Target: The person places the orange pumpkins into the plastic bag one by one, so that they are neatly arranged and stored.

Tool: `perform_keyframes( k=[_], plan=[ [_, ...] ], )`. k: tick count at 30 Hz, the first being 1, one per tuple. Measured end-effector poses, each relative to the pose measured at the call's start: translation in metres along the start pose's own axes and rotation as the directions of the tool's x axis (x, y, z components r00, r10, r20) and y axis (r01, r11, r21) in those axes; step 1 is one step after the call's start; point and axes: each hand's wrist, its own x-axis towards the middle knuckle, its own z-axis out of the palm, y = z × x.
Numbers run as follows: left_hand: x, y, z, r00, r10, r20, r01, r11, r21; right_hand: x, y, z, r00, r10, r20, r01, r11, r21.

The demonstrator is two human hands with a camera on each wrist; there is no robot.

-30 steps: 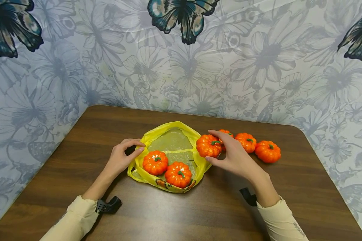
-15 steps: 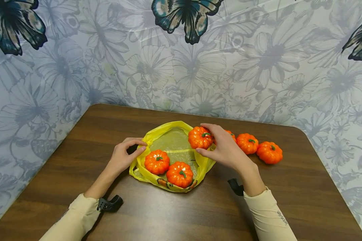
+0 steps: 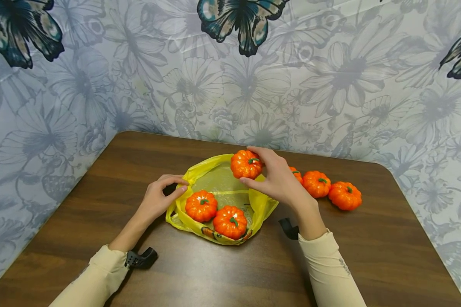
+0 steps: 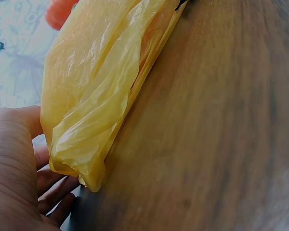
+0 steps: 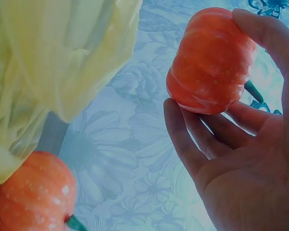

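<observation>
Lifted from beside the bag (image 3: 219, 179), the pumpkin (image 3: 246, 164), loosely pinched by the right hand (image 3: 278, 179), may slip past the rim the left hand (image 3: 157, 200) pinches.

No readable text, labels, brands or numbers in any view. There's a faint grey mark on the right sleeve (image 3: 343, 266) in the head view, too small to read. There's also a printed orange patch on the yellow bag (image 3: 205, 232) at its near edge; it looks like a picture, no letters I can make out.
</observation>
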Motion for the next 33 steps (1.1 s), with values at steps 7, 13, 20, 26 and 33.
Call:
perform_keyframes(
  k=[7, 13, 20, 26, 33],
  plan=[
    [0.0, 0.0, 0.001, 1.0, 0.0, 0.002, 0.0, 1.0, -0.003, 0.012, -0.005, 0.003, 0.999, -0.045, -0.023, 0.046, 0.998, 0.039],
    [0.0, 0.001, 0.0, 1.0, 0.003, 0.005, -0.003, 1.0, -0.005, 0.022, -0.012, 0.005, 0.998, -0.051, -0.042, 0.053, 0.996, 0.068],
    [0.0, 0.001, 0.0, 1.0, 0.007, 0.004, -0.007, 1.0, -0.012, 0.035, -0.022, 0.012, 0.997, -0.078, -0.009, 0.078, 0.988, 0.132],
    [0.001, 0.001, 0.002, 1.0, 0.01, 0.007, -0.01, 1.0, -0.017, 0.041, -0.025, 0.018, 0.997, -0.081, 0.011, 0.079, 0.989, 0.128],
    [0.0, 0.0, 0.0, 1.0, 0.009, 0.001, -0.009, 1.0, -0.01, 0.047, -0.024, 0.034, 0.996, -0.019, 0.09, 0.011, 0.995, 0.096]
  ],
)
